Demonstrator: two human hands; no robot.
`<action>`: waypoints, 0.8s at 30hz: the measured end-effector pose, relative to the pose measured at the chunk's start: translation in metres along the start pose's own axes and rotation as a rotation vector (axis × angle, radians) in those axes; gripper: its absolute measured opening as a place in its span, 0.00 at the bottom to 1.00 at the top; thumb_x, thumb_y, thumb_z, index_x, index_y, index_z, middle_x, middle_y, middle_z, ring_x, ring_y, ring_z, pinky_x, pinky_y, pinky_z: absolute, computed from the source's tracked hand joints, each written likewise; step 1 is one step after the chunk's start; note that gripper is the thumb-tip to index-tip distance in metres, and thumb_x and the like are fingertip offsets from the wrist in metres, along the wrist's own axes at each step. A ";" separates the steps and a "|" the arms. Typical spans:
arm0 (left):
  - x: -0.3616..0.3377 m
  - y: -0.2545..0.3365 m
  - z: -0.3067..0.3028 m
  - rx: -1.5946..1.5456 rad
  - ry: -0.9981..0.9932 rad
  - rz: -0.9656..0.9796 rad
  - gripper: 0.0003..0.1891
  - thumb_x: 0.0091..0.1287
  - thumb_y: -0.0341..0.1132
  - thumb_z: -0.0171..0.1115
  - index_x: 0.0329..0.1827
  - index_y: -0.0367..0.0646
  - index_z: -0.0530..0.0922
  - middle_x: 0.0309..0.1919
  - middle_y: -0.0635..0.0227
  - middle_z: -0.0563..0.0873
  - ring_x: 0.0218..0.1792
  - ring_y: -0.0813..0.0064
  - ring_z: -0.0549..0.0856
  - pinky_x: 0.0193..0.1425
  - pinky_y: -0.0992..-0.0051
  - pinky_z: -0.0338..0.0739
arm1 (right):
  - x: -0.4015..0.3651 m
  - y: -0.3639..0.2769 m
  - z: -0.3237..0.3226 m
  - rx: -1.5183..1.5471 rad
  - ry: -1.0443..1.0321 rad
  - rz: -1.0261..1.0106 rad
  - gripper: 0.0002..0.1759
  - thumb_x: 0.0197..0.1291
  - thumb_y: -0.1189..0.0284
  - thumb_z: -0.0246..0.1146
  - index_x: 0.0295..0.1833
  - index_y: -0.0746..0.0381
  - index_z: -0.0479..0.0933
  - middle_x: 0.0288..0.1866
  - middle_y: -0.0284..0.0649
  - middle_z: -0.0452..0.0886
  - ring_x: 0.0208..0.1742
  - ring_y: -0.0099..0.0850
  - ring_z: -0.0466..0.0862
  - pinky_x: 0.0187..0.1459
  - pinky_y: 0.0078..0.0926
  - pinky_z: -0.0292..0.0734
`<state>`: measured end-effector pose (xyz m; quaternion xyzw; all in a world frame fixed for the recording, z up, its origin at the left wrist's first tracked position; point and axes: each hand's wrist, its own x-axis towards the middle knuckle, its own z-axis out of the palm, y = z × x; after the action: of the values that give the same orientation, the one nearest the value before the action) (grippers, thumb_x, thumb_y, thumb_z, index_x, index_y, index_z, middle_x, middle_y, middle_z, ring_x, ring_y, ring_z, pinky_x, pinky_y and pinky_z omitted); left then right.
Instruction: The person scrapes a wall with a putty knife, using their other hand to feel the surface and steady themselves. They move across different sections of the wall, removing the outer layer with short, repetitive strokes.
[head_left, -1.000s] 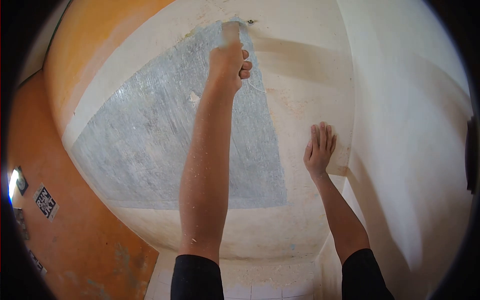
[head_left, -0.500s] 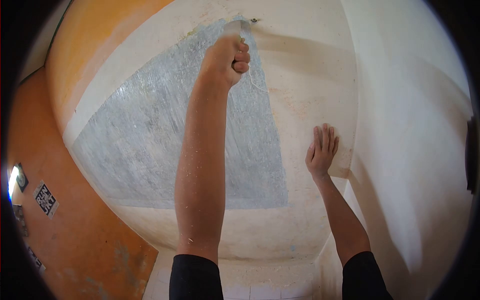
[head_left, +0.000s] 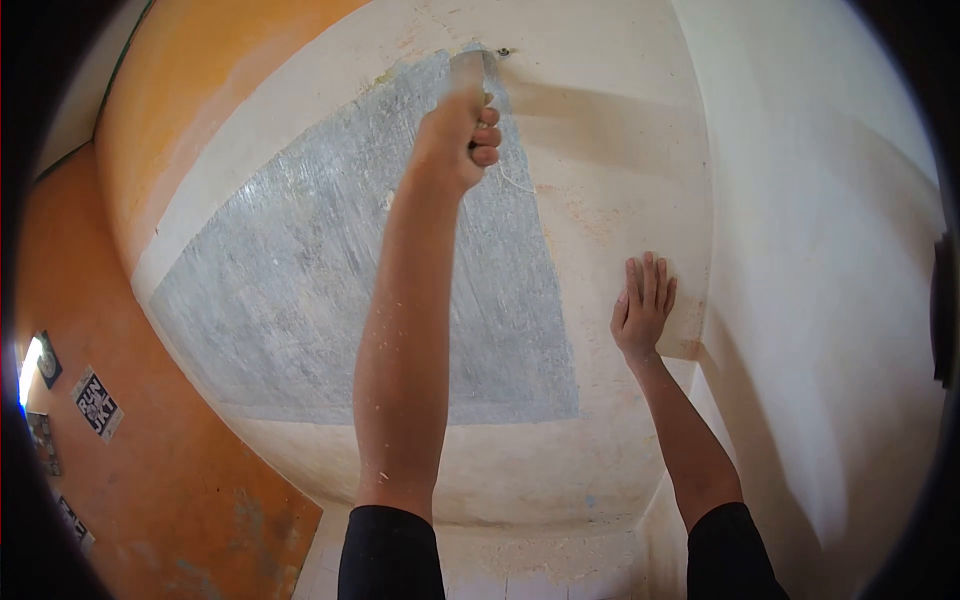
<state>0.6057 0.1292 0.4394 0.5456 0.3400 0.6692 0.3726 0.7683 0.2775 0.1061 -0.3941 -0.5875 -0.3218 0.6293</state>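
Observation:
High on the wall, my left hand (head_left: 455,135) is closed in a fist around a scraper. Its broad metal blade (head_left: 466,70), blurred by motion, points upward near the top edge of a grey patch (head_left: 310,260); my fingers cover the handle. A thin pale strand (head_left: 516,184) hangs beside the patch's right edge, just right of the fist. Lower and to the right, my right hand (head_left: 642,312) lies flat against the cream wall (head_left: 620,150), fingers up and slightly apart, holding nothing. Small pale flakes stick to my left forearm.
A small dark fixture (head_left: 504,52) sticks out of the wall right of the blade. An orange wall (head_left: 180,440) with stickers (head_left: 97,404) stands on the left. A white side wall (head_left: 800,250) meets the cream wall at a corner on the right. Pale tiles (head_left: 510,580) show below.
My left hand and the scraper have come down slightly from the patch's top edge. My right hand stays flat on the wall. The view has shifted a little.

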 end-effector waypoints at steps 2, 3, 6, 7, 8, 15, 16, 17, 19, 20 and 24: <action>-0.007 -0.007 0.007 0.009 0.040 0.018 0.07 0.79 0.35 0.47 0.47 0.41 0.70 0.27 0.76 0.71 0.19 0.90 0.63 0.15 0.86 0.51 | -0.006 -0.002 -0.001 0.003 -0.020 0.005 0.26 0.75 0.67 0.45 0.76 0.58 0.69 0.81 0.45 0.62 0.83 0.47 0.57 0.80 0.54 0.43; -0.009 -0.008 0.012 0.008 0.073 0.049 0.08 0.79 0.35 0.47 0.48 0.41 0.70 0.27 0.75 0.71 0.19 0.89 0.63 0.15 0.86 0.51 | -0.005 0.001 -0.001 -0.001 -0.027 -0.002 0.27 0.75 0.67 0.45 0.76 0.58 0.69 0.81 0.45 0.62 0.82 0.47 0.57 0.80 0.54 0.43; 0.004 -0.006 0.009 0.012 0.058 0.035 0.07 0.79 0.35 0.48 0.47 0.40 0.70 0.27 0.75 0.71 0.19 0.89 0.63 0.15 0.85 0.51 | -0.009 0.006 -0.002 0.002 -0.032 -0.030 0.27 0.75 0.67 0.44 0.76 0.58 0.69 0.81 0.46 0.62 0.83 0.47 0.57 0.80 0.55 0.43; 0.008 -0.001 0.009 -0.030 0.032 0.013 0.07 0.79 0.35 0.48 0.47 0.40 0.70 0.27 0.74 0.71 0.19 0.88 0.63 0.15 0.85 0.51 | -0.007 0.008 -0.002 -0.001 -0.032 -0.032 0.27 0.75 0.67 0.44 0.76 0.58 0.69 0.81 0.46 0.62 0.83 0.47 0.57 0.80 0.55 0.43; 0.009 -0.004 0.009 -0.027 0.034 0.010 0.07 0.79 0.35 0.48 0.47 0.40 0.70 0.27 0.74 0.71 0.19 0.88 0.63 0.15 0.85 0.51 | -0.006 0.009 -0.002 0.003 -0.041 -0.026 0.27 0.75 0.67 0.45 0.76 0.58 0.69 0.81 0.46 0.62 0.82 0.48 0.57 0.80 0.55 0.43; -0.001 -0.010 0.010 -0.002 0.068 0.030 0.09 0.79 0.36 0.49 0.51 0.40 0.71 0.28 0.73 0.71 0.20 0.88 0.64 0.17 0.84 0.53 | -0.011 0.008 0.002 0.015 -0.035 -0.004 0.28 0.71 0.66 0.49 0.76 0.54 0.69 0.81 0.44 0.63 0.82 0.47 0.58 0.79 0.57 0.45; -0.001 -0.009 0.011 0.027 0.092 0.054 0.10 0.79 0.37 0.49 0.52 0.39 0.71 0.29 0.73 0.72 0.20 0.88 0.64 0.17 0.83 0.54 | -0.012 0.007 0.003 0.016 -0.035 0.003 0.28 0.71 0.66 0.49 0.76 0.54 0.69 0.81 0.44 0.63 0.82 0.47 0.58 0.79 0.57 0.45; -0.004 -0.013 0.011 0.034 0.090 0.048 0.10 0.79 0.37 0.49 0.52 0.39 0.71 0.29 0.73 0.72 0.20 0.88 0.64 0.17 0.83 0.54 | -0.014 0.006 0.002 0.019 -0.035 0.005 0.28 0.71 0.66 0.49 0.76 0.53 0.69 0.81 0.44 0.63 0.82 0.47 0.58 0.79 0.57 0.45; -0.019 -0.027 0.008 0.164 0.201 0.081 0.13 0.79 0.39 0.50 0.56 0.38 0.71 0.30 0.71 0.72 0.20 0.86 0.66 0.17 0.82 0.55 | -0.011 0.009 0.001 0.021 -0.035 -0.003 0.28 0.71 0.66 0.49 0.76 0.53 0.70 0.81 0.44 0.63 0.82 0.47 0.59 0.79 0.56 0.45; -0.026 -0.036 0.003 0.165 0.203 0.079 0.13 0.79 0.39 0.50 0.56 0.38 0.71 0.30 0.71 0.72 0.20 0.86 0.66 0.17 0.82 0.55 | -0.012 0.008 0.000 0.012 -0.036 -0.017 0.27 0.73 0.66 0.47 0.76 0.56 0.69 0.81 0.45 0.62 0.82 0.48 0.58 0.79 0.56 0.44; -0.020 -0.041 -0.001 0.201 0.160 0.055 0.16 0.79 0.42 0.52 0.57 0.37 0.72 0.31 0.70 0.73 0.21 0.84 0.67 0.19 0.81 0.57 | -0.013 0.005 0.003 0.002 -0.008 -0.016 0.27 0.74 0.67 0.46 0.76 0.58 0.69 0.81 0.46 0.62 0.83 0.48 0.56 0.79 0.56 0.44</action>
<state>0.6125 0.1319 0.3942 0.5344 0.4187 0.6831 0.2691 0.7697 0.2816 0.0930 -0.3901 -0.5934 -0.3249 0.6246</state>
